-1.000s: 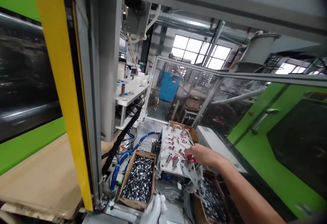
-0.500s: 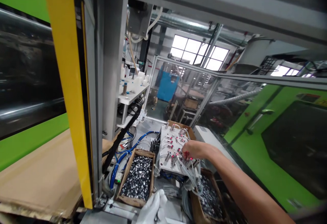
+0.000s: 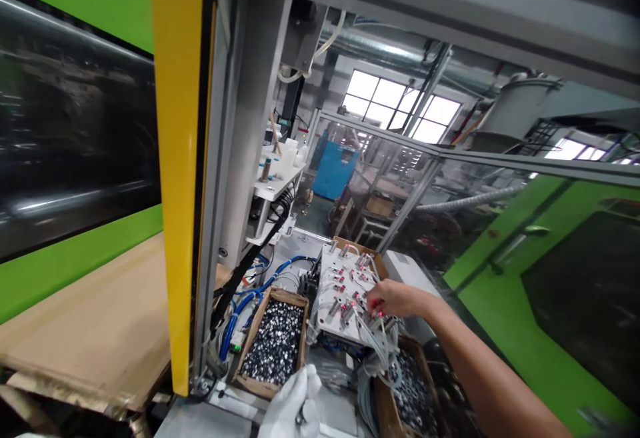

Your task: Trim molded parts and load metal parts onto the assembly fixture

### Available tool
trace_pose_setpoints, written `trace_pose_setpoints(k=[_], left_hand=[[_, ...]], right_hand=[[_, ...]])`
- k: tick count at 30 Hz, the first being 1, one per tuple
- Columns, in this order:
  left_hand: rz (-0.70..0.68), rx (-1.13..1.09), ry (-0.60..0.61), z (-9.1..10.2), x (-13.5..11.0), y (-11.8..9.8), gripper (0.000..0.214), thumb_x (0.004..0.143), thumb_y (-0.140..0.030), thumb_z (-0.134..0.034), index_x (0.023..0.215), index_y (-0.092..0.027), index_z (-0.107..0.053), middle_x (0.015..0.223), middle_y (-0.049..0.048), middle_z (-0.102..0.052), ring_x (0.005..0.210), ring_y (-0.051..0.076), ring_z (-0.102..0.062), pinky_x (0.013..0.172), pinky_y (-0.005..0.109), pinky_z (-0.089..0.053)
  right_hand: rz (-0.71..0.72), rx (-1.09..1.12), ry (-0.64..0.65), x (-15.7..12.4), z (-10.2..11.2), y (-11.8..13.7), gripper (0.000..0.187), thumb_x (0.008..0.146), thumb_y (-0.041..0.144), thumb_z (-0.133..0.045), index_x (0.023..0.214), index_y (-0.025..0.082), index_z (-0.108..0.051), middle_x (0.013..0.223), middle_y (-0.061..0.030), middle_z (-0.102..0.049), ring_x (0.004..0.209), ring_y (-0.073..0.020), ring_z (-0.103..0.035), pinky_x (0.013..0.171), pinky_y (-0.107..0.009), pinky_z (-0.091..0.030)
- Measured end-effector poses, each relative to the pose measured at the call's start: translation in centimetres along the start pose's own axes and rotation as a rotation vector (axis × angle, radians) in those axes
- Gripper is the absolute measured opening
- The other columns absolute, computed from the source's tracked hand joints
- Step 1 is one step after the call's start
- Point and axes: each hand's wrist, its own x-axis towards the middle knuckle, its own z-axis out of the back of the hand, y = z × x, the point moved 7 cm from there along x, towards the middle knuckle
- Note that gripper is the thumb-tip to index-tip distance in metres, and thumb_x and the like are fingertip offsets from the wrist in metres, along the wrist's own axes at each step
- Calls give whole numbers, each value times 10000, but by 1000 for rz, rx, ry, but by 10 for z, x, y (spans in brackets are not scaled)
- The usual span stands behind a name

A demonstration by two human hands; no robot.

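My bare right hand (image 3: pixel 395 299) reaches forward over a white fixture plate (image 3: pixel 334 321) studded with small metal sensors that glow red. Its fingers are bunched in a pinch at the plate's right edge; what they hold is too small to see. My left hand (image 3: pixel 294 406), in a white glove, is at the bottom edge, curled shut around something small and dark. It hovers just in front of a cardboard box of small shiny metal parts (image 3: pixel 275 343). A second box of the same parts (image 3: pixel 413 395) sits below my right forearm.
A yellow-edged machine door (image 3: pixel 177 178) stands open at left beside a cardboard-covered ledge (image 3: pixel 95 331). Blue hoses and black cables (image 3: pixel 247 291) run behind the boxes. A clear guard panel (image 3: pixel 400 191) and a green machine (image 3: pixel 550 278) close off the right.
The view has shifted, so the yellow door sits further right in the picture. My right hand stays at the plate's right edge. My gloved left hand has risen slightly into view.
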Motion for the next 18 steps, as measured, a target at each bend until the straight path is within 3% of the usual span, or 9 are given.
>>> trace_pose_setpoints(k=[4,7,8,9,10,12,14,16,18], left_hand=[[-40,69,17,-5,-9,-12,316,791,-342,-767,1036,-171,-665,747,22,-676,380,14,-425,347,125,-292],[-237,303,-25,-15,-14,-49,316,864,-465,-646,1034,-199,-651,671,-25,-596,378,40,-402,341,160,-297],[-332,404,-42,-21,-15,-67,289,881,-450,-621,1026,-204,-661,733,-2,-630,476,70,-519,421,178,-419],[-452,546,-64,-29,-16,-85,243,896,-398,-604,1016,-200,-680,856,41,-680,686,114,-645,612,217,-546],[-560,700,-87,-38,-15,-102,201,895,-317,-604,1005,-184,-706,1023,89,-704,968,169,-677,881,275,-561],[-736,1172,-183,-55,-10,-125,316,859,-110,-553,1130,-107,-715,1394,192,-586,1422,305,-421,1228,407,-286],[-818,1665,-296,-65,-1,-132,568,789,30,-439,1326,-52,-608,1587,250,-365,1539,390,-155,1268,517,-116],[-834,1843,-319,-63,6,-128,672,773,60,-346,1400,-78,-545,1640,246,-253,1547,389,-107,1257,551,-146],[-917,1720,-238,-59,3,-123,606,842,6,-286,1328,-121,-626,1645,204,-277,1544,342,-178,1260,511,-195]], right_hand=[[33,26,-38,-1,-3,-4,296,779,104,-556,939,129,-803,894,-78,-789,825,-186,-704,731,-233,-495],[63,42,-99,-6,-4,-2,284,804,139,-559,953,136,-801,898,-75,-783,825,-191,-695,746,-248,-489],[70,44,-119,-9,-4,-1,282,810,146,-559,959,139,-798,906,-74,-780,831,-193,-691,754,-251,-487],[75,50,-158,-14,-2,0,281,826,162,-554,974,144,-792,928,-76,-776,846,-195,-686,766,-255,-485],[74,61,-224,-21,1,1,285,854,189,-542,1003,151,-783,965,-79,-770,873,-199,-681,786,-260,-484],[39,96,-434,-43,8,-1,315,929,267,-487,1068,165,-750,1045,-90,-752,939,-209,-671,836,-275,-478],[-93,122,-659,-72,4,-11,372,988,346,-399,1074,177,-720,1060,-105,-741,961,-228,-669,846,-300,-474],[-300,107,-695,-96,-24,-24,399,1003,356,-341,1036,183,-699,1020,-123,-742,938,-258,-682,816,-336,-475],[-493,78,-529,-106,-72,-36,336,962,322,-408,1099,177,-678,1039,-152,-738,960,-299,-694,810,-370,-479]])
